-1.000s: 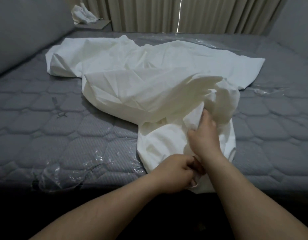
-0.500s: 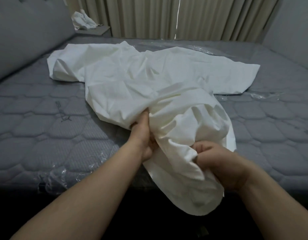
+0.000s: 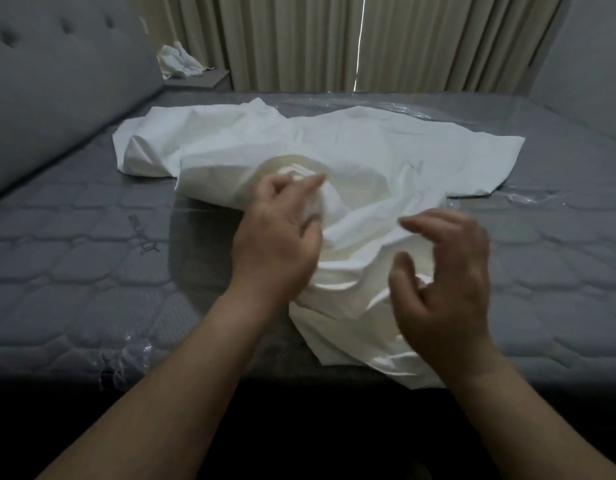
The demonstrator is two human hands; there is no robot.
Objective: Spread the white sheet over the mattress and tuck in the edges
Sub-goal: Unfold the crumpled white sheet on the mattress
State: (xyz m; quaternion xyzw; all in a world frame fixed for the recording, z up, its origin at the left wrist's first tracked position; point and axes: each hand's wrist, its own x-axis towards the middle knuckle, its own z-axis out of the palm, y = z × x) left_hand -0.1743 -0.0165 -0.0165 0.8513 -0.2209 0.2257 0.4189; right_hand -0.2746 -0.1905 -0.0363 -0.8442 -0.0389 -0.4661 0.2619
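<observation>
The white sheet (image 3: 369,150) lies crumpled in a heap across the middle of the grey quilted mattress (image 3: 85,271), and one end trails over the near edge. My left hand (image 3: 275,237) sits on the near-left part of the heap, its fingers closed around a bunched fold of the sheet. To its right, my right hand (image 3: 445,282) hovers over the sheet near the front edge, fingers curled and spread, with nothing in its grip.
A grey padded headboard (image 3: 57,81) runs along the left. Beige curtains (image 3: 334,39) hang behind the bed. A crumpled white cloth (image 3: 178,62) lies on a nightstand at the far left. Loose clear plastic wrap (image 3: 126,358) clings to the mattress's near-left edge. A grey wall (image 3: 590,57) stands on the right.
My right hand has let go of the sheet and opened above it. My left hand has moved up and right, gripping a new fold. The raised bundle has dropped flatter.
</observation>
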